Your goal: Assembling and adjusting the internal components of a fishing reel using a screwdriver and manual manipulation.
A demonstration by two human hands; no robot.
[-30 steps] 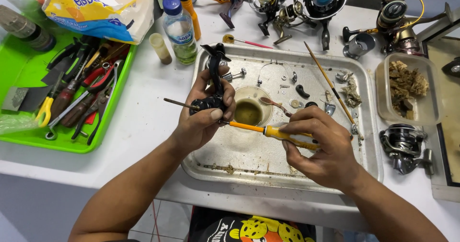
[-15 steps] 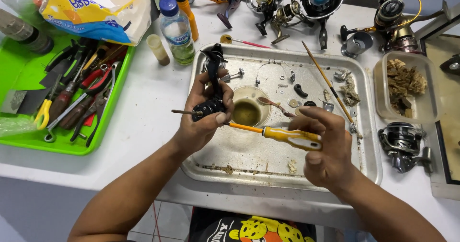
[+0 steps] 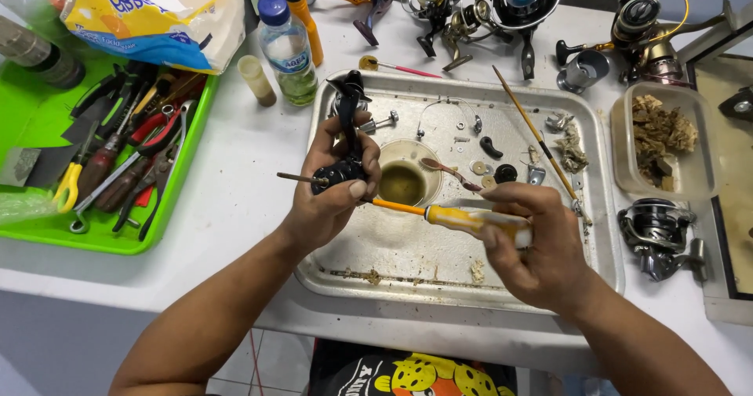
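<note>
The left hand (image 3: 333, 188) is clamping its fingers round a black reel body (image 3: 345, 149), steadying it over the tray (image 3: 439, 278). The right hand (image 3: 533, 243), at four o'clock, is pinching a yellow screwdriver (image 3: 463, 219), its tip meeting the body squarely.

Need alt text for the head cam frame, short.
Seen from above, a left hand holds a black fishing reel body over a metal tray while the right hand works a yellow-handled screwdriver into it. Small parts and a dish of brownish liquid lie in the tray; a green tool tray sits left, more reels behind.
</note>
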